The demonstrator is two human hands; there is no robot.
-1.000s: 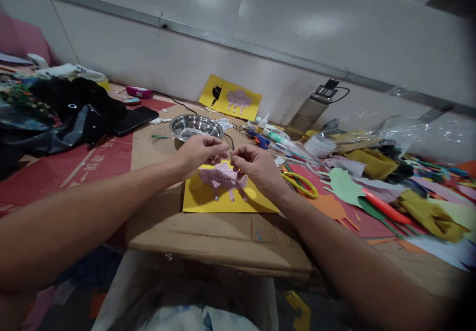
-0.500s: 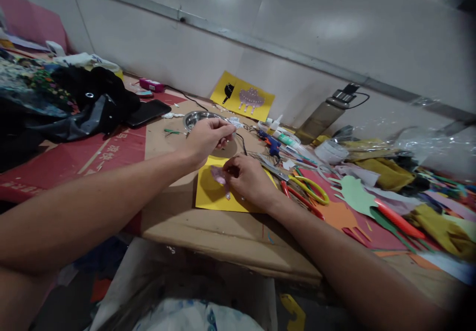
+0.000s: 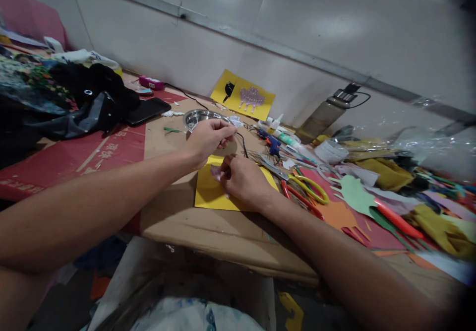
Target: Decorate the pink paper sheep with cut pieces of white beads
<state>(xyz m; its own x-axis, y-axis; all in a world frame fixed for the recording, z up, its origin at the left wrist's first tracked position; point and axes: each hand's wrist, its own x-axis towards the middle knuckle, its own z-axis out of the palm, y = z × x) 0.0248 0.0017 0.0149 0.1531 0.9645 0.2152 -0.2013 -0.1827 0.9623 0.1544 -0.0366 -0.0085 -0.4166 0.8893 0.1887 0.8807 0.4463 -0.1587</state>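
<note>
A yellow card [image 3: 206, 194] lies on the cardboard-covered table, with a small pale purple cut-out [image 3: 215, 172] on it. My right hand [image 3: 243, 179] rests over the card, its fingers curled and pinched down at the cut-out, covering much of it. Whatever may be between those fingertips is hidden. Just beyond the card's far left corner, my left hand [image 3: 211, 138] hovers in front of a shiny metal bowl [image 3: 197, 117]. Its thumb and forefinger are pressed together; anything in the pinch is too small to make out.
Right of the card lie red-handled scissors [image 3: 301, 199], yellow-handled scissors [image 3: 314, 190] and a blue glue gun [image 3: 270, 144]. A bottle [image 3: 325, 115] leans by the wall near decorated yellow cards [image 3: 256, 100]. At left are a phone [image 3: 148, 110] and black fabric [image 3: 96, 90].
My right hand has shifted slightly left and now covers more of the purple cut-out. My left hand stays nearly still, still pinched.
</note>
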